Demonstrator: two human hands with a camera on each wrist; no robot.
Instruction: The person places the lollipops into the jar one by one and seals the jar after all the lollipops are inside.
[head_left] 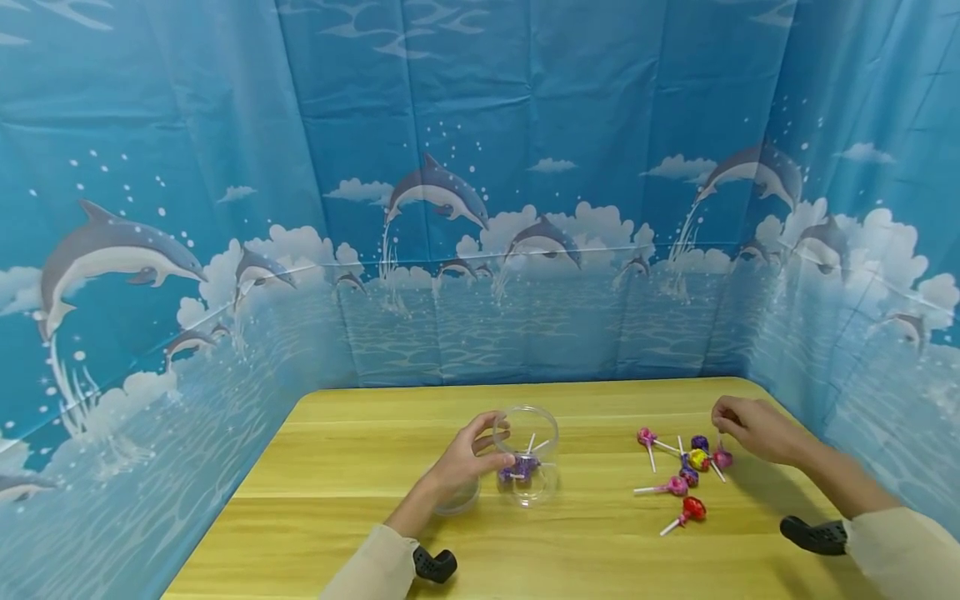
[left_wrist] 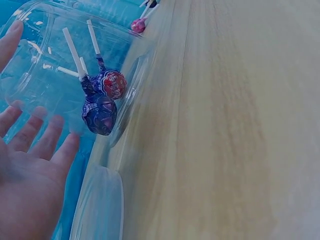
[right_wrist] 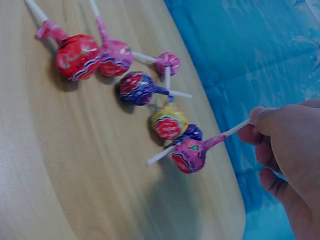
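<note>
My left hand [head_left: 462, 460] holds a clear plastic jar [head_left: 546, 482] standing on the table, thumb on the near side and fingers round the far side. Inside it, purple-wrapped lollipops [left_wrist: 100, 112] lie at the bottom, their white sticks pointing up. By its stick, my right hand [right_wrist: 295, 150] pinches a pink lollipop [right_wrist: 189, 156] between thumb and forefinger. Its candy end hangs beside the loose group on the right of the table. In that group are a yellow lollipop [right_wrist: 169, 122], a red one [right_wrist: 78, 57], purple ones [head_left: 688, 476] and other pink ones [head_left: 677, 486].
A clear round lid [head_left: 459, 498] lies on the wooden table [head_left: 330, 467], left of the jar and partly behind my left wrist. Blue dolphin-print curtains [head_left: 480, 317] stand along the table's back and sides. Black wrist mounts [head_left: 813, 535] project below both forearms.
</note>
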